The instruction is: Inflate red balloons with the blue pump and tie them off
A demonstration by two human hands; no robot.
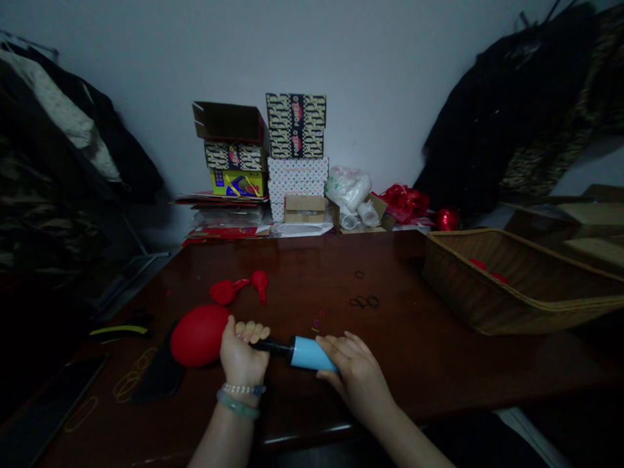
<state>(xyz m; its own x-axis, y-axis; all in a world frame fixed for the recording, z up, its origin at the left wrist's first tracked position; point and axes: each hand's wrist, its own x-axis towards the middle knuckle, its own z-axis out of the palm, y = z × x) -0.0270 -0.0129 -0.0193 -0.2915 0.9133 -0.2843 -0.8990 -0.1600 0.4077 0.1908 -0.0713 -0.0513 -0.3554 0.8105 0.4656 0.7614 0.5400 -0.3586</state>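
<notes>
A partly inflated red balloon [199, 335] lies to the left of my left hand [246, 348]. That hand is closed, with its fingers wrapped round the balloon's neck and the black end of a hand pump; the joint between them is hidden in the fist. The pump's light blue barrel [312, 354] points to the right, joined to a black rod [277, 348]. My right hand [358, 370] is closed over the barrel's right end. Just beyond the balloon, two flat red balloons [224, 292] [260, 281] rest on the dark brown table [312, 260].
A wicker basket [480, 312] with red things inside stands at the right. Black rings [365, 301] and tiny coloured bits [316, 322] lie mid-table. Yellowish rubber bands [127, 385], a dark flat piece [158, 374] and a black tablet-like slab [53, 409] are left. Boxes [297, 130] stand behind.
</notes>
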